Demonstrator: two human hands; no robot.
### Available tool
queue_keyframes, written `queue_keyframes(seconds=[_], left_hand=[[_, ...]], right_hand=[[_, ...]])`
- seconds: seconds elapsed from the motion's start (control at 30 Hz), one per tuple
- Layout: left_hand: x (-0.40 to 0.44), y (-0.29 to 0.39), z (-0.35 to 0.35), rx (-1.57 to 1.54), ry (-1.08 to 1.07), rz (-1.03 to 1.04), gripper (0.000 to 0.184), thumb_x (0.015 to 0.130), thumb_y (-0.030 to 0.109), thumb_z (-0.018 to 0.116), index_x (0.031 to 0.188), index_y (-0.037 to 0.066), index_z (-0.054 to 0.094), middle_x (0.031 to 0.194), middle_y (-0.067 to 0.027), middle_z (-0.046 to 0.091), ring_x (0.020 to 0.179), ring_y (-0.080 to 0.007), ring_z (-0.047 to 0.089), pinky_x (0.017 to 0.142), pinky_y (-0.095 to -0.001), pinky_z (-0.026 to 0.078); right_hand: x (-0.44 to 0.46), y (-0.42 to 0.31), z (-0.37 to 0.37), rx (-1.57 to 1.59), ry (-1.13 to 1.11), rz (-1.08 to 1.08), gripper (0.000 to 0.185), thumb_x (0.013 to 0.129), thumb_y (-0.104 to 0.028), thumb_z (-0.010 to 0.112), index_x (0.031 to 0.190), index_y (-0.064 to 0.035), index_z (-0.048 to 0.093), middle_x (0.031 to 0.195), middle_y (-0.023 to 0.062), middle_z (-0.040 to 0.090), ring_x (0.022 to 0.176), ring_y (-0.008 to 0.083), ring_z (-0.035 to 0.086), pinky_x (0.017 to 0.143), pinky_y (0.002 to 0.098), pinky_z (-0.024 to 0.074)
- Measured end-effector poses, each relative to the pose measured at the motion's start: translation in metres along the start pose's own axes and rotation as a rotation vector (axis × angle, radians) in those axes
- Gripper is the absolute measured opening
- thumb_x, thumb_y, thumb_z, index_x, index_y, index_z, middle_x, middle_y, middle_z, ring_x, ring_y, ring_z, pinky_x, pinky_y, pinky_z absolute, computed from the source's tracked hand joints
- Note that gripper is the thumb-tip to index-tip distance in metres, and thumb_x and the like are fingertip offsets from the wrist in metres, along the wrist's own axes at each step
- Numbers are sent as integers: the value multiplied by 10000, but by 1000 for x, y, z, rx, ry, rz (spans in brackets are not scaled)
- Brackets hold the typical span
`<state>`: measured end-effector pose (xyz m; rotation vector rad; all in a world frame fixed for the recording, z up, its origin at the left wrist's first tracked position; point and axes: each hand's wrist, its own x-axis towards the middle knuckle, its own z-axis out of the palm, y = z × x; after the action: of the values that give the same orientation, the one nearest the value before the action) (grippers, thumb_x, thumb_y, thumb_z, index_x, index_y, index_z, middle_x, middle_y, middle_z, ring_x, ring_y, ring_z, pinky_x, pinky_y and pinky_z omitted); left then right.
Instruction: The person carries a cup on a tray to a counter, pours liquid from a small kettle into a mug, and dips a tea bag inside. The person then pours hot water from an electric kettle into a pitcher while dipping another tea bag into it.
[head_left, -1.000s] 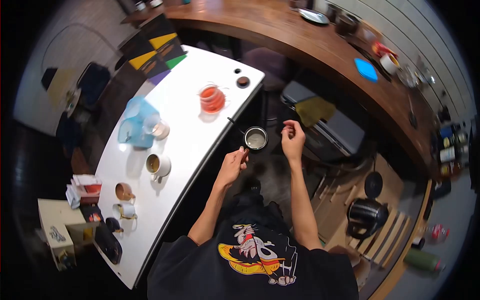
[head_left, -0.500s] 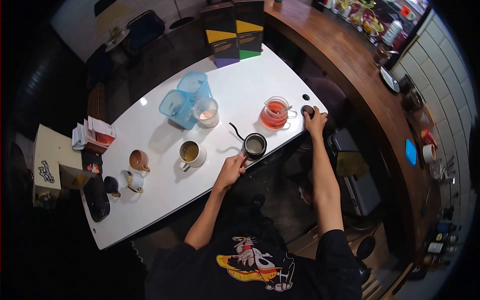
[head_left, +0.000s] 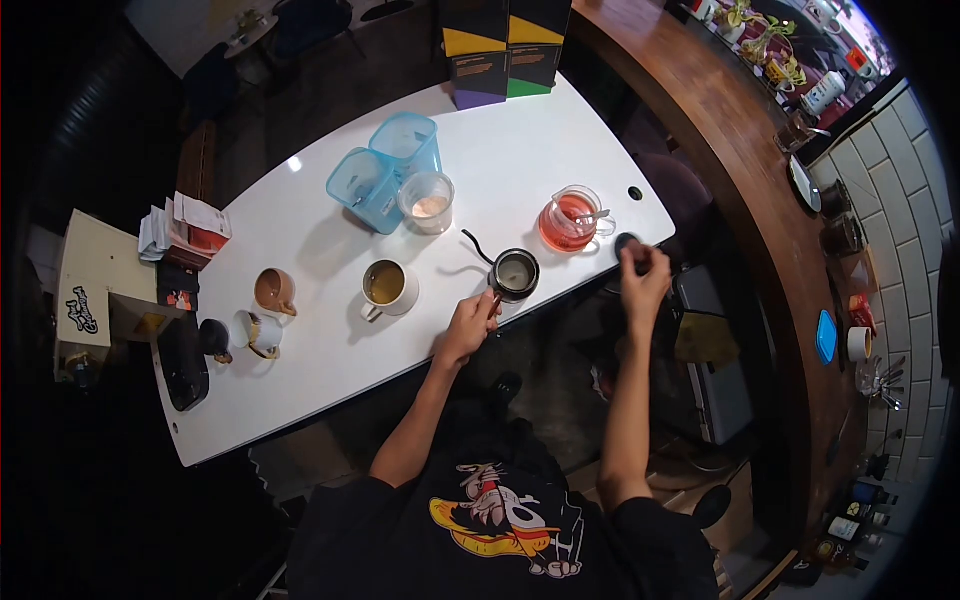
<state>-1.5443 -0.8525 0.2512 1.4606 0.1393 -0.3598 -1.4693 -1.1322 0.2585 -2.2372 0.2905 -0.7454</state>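
My left hand (head_left: 470, 327) is wrapped around the handle of a black gooseneck kettle (head_left: 516, 272). The kettle stands uncovered near the table's front edge, with pale liquid inside and its spout pointing away to the left. At the right end, my right hand (head_left: 645, 280) is closed with its fingertips together on a small dark round lid (head_left: 627, 243), partly hidden by the fingers. Beside that hand is a glass pot (head_left: 568, 222) of red liquid with a spoon in it. Left of the kettle stands a white mug (head_left: 390, 288) holding yellowish liquid.
Blue plastic containers (head_left: 365, 190) and a clear cup (head_left: 427, 205) stand behind the mug. At left are a brown cup (head_left: 273, 291), a white cup (head_left: 258, 333) and a black case (head_left: 180, 365). Dark boxes (head_left: 507, 55) stand at the back. A wooden counter (head_left: 690, 110) curves along the right.
My right hand has drawn back toward me from the table's right end, and the dark lid has come with it. My left hand stays on the kettle handle. The view has shifted slightly.
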Motion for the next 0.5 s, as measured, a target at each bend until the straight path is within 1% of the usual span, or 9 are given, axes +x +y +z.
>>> queue_keyframes(seconds=[0.07,0.1,0.17,0.2,0.27,0.4,0.47,0.5], left_hand=[[3,0,3,-6,0,1,413,1008,378,342,805,62,514,537,62,389,412,-10,288,378,-186,204],[4,1,4,-10,4,-7,415,1008,381,338,809,62,514,539,60,392,413,-11,290,379,-184,208],[4,1,8,-9,1,-21,418,1008,384,333,813,62,515,542,58,394,414,-13,292,381,-182,213],[6,2,10,-11,17,-29,417,1008,384,329,818,63,515,549,54,400,417,-15,294,382,-182,217],[7,1,14,-13,28,-35,416,1009,383,324,824,63,516,557,50,405,420,-17,297,383,-182,221],[8,2,13,-22,19,-78,419,1008,390,319,834,65,517,573,50,409,428,-24,301,386,-187,229],[9,4,12,-15,13,-100,421,1008,393,317,837,65,518,575,51,408,430,-26,302,387,-188,229],[9,5,12,-20,1,-112,425,1007,400,318,838,65,519,575,53,406,431,-26,301,389,-188,229]], right_hand=[[-26,-50,-8,200,-147,-68,291,726,-160,757,949,-11,645,898,136,616,818,281,575,734,377,458],[-36,-69,-9,280,-231,-101,278,717,-138,756,947,-25,646,892,121,615,800,268,572,714,364,459],[-46,-99,-4,278,-356,-202,298,706,-105,753,958,-6,630,891,136,603,818,286,571,706,369,459],[-49,-108,2,388,-406,-249,296,718,-97,742,971,4,626,880,148,584,836,302,558,719,384,452],[-55,-107,18,318,-471,-254,305,725,-92,734,993,5,624,889,151,559,863,316,536,758,398,436],[-56,-108,33,297,-498,-215,328,721,-95,736,1010,5,618,912,151,538,892,329,515,795,407,420],[-56,-107,38,226,-474,-298,334,720,-96,734,1015,2,610,948,158,525,917,336,505,809,418,413],[-55,-108,40,226,-474,-303,334,720,-96,734,1015,2,610,948,158,525,917,336,505,809,418,413]])
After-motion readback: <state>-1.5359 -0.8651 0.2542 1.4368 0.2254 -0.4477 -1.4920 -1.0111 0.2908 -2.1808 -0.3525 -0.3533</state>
